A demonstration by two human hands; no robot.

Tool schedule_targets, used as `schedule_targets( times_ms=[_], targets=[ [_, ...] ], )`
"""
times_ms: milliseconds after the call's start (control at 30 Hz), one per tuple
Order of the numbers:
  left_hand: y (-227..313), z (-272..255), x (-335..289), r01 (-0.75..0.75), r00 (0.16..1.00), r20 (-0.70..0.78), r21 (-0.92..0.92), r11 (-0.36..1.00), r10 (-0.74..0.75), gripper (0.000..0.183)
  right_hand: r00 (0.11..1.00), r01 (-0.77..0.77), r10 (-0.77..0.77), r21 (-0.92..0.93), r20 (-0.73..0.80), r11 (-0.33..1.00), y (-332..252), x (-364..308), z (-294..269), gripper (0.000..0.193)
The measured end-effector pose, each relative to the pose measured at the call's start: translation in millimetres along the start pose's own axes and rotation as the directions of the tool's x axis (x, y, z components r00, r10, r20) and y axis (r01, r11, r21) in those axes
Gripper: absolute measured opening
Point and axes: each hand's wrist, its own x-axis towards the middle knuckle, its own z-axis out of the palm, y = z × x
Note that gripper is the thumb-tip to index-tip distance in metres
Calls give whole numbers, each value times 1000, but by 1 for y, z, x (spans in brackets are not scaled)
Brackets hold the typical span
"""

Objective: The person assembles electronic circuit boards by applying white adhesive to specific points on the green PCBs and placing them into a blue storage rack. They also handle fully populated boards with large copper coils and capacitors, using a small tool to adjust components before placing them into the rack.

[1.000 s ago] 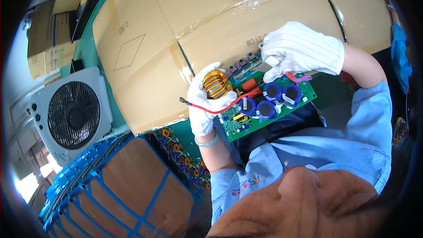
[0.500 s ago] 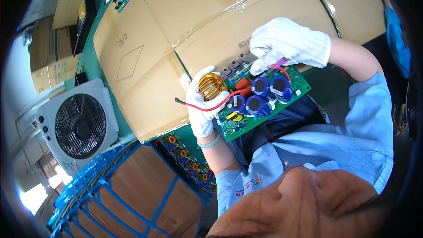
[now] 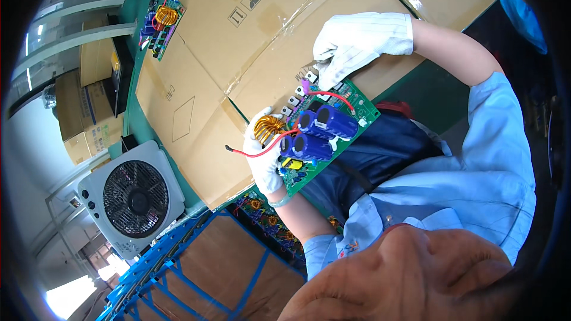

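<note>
A green circuit board [image 3: 333, 163] is held tilted over my lap. My left hand [image 3: 262, 163], in a white glove, grips its left end beside a copper-wound coil [image 3: 269, 128]. Several blue cylindrical capacitors [image 3: 338, 120] stand on the board. One red wire [image 3: 257, 155] with a dark tip juts out past my left hand; another red wire [image 3: 333, 94] ends in a purple sleeve [image 3: 306, 87]. My right hand [image 3: 363, 44], also gloved, is closed at the board's far edge, fingertips beside that sleeve and the small metal-tabbed parts [image 3: 294, 101]. What the fingertips pinch is hidden.
Flattened cardboard [image 3: 196, 113] covers the green table. Another board with a coil [image 3: 163, 24] lies at the far left. A box fan [image 3: 134, 196] stands at the left, above a blue-strapped brown stack [image 3: 220, 261]. More boards [image 3: 270, 223] sit below the table's near edge.
The view has shifted, so the table things sit further right and lower. The board is tilted more, and my right hand with the purple sleeve has moved left along its far edge.
</note>
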Motion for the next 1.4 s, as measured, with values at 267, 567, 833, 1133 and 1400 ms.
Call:
schedule_targets(
  times_ms=[267, 567, 833, 1133, 1400],
  targets=[
    [8, 2, -8, 33, 998, -43, -156, 987, -40, 56, 996, -26, 29, -31, 88, 999, -10, 4, -8, 55],
    [9, 4, -8, 34, 996, -80, -101, 994, -42, 60, 980, -130, 136, -48, 146, 990, 5, 7, 0, 50],
    [6, 4, -4, 65, 994, -86, -98, 993, -73, 59, 994, -67, 53, 151, 94, 986, -5, 1, 11, 39],
    [2, 1, -13, -8, 997, -83, -70, 997, 3, 63, 979, 44, -27, 79, -204, 996, 22, -22, 8, 31],
    [5, 1, -10, 35, 995, -90, -65, 997, -41, 58, 804, -127, -127, -377, -581, 917, 56, -22, 45, 27]
  ],
)
